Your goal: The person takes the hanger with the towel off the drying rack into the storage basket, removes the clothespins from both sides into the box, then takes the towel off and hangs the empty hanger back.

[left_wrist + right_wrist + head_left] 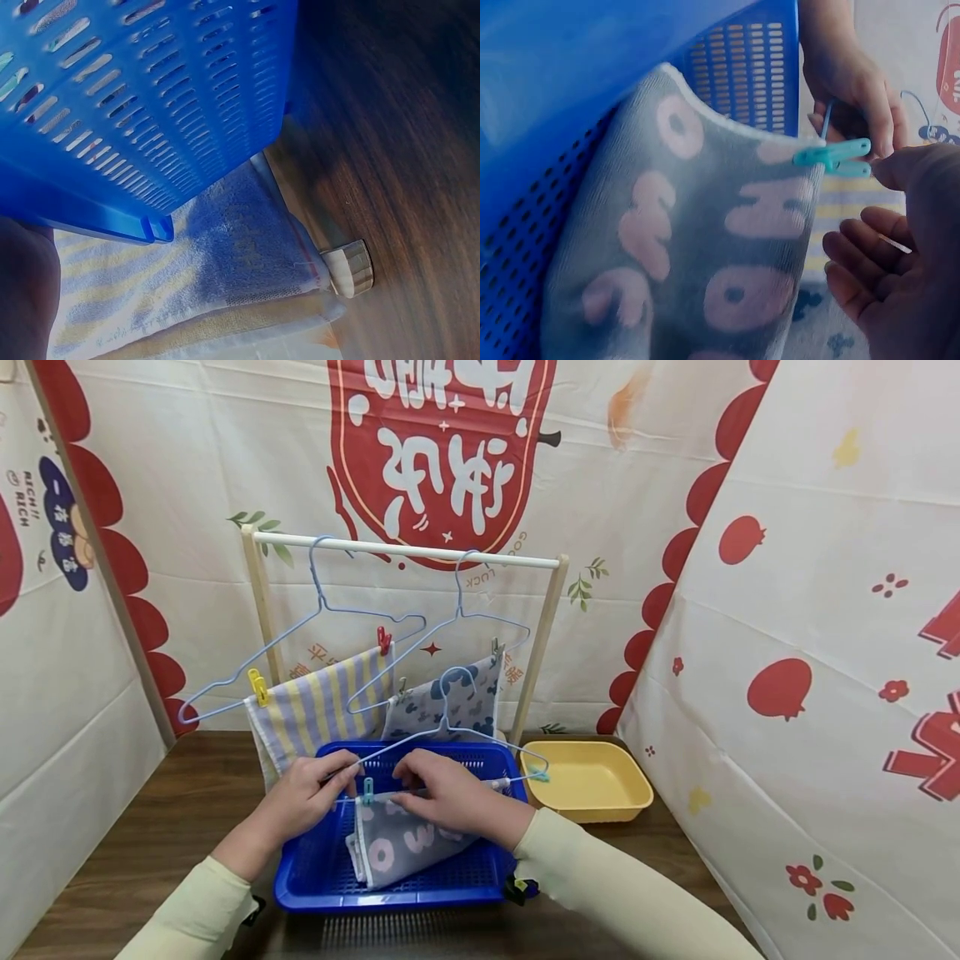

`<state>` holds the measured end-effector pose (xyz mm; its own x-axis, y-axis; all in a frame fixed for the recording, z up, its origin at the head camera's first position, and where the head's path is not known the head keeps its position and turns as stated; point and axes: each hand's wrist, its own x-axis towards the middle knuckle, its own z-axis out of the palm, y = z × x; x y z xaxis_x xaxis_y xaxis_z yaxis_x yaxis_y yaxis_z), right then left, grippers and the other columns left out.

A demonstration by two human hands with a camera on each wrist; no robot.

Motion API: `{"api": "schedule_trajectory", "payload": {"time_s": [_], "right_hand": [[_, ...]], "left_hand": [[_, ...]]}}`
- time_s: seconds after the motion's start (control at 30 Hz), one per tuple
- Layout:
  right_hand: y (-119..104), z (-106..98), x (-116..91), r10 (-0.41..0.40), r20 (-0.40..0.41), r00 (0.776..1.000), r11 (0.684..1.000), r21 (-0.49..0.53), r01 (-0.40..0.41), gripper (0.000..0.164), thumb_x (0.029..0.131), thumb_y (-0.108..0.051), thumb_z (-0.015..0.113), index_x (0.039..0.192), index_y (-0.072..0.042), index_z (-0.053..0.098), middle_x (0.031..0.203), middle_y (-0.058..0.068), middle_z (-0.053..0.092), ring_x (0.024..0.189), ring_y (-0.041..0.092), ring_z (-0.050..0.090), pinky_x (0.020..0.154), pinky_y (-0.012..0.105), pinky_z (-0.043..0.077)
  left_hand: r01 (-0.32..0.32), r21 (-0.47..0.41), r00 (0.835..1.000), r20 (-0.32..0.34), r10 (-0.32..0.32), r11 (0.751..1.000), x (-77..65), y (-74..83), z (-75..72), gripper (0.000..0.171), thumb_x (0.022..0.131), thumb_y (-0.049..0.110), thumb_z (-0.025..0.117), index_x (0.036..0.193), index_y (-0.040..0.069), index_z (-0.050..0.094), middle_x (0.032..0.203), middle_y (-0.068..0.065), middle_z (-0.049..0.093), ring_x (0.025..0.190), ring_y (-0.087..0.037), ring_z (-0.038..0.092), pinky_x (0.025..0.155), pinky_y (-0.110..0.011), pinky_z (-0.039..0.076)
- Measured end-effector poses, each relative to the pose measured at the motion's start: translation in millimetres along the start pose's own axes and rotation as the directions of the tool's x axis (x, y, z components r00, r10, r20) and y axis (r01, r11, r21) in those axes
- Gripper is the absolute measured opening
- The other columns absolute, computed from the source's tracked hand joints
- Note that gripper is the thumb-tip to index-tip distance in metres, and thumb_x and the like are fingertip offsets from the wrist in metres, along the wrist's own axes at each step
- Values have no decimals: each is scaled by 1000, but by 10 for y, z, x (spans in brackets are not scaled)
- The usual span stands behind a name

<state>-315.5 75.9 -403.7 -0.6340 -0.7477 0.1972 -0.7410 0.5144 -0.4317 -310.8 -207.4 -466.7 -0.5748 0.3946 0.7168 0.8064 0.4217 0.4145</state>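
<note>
My left hand [303,797] pinches the left end of a blue wire hanger [444,724] above a blue basket [300,893]. Folded over the hanger's lower bar is a grey towel [416,852] with pink letters, its lower part inside the basket. A teal clothespin [829,156] clips the towel's left edge to the bar; another teal clip [538,774] shows near the hanger's right end. My right hand [457,793] is over the towel's top edge. In the right wrist view its thumb is beside the clothespin's handles, its other fingers loosely bent around nothing.
Behind the basket stands a rack with a white rod [405,550]. From it hang a striped towel [322,702] with yellow and red clips and a patterned towel [450,697] with grey clips, each on a blue hanger. A yellow bin [637,785] stands right of the basket.
</note>
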Motion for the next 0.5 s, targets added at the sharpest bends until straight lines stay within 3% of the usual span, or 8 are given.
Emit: {"api": "schedule_trajectory", "payload": {"time_s": [0.27, 0.5], "right_hand": [[-55, 73, 158, 46, 42, 998, 999, 26, -47, 41, 107, -29, 78, 142, -10, 66, 133, 2, 68, 120, 11, 65, 102, 26, 55], [-40, 115, 241, 71, 73, 995, 997, 26, -74, 53, 107, -36, 77, 153, -13, 63, 145, 1, 68, 129, 8, 64, 104, 25, 55]], "left_hand": [[-9, 1, 1000, -2, 9, 1000, 21, 5, -2, 25, 108, -4, 64, 106, 20, 73, 78, 13, 69, 61, 2, 53, 56, -16, 44], [-5, 1, 1000, -3, 5, 1000, 28, 25, -4, 26, 108, -4, 64, 105, 21, 73, 78, 12, 69, 62, 1, 54, 56, -16, 44]]}}
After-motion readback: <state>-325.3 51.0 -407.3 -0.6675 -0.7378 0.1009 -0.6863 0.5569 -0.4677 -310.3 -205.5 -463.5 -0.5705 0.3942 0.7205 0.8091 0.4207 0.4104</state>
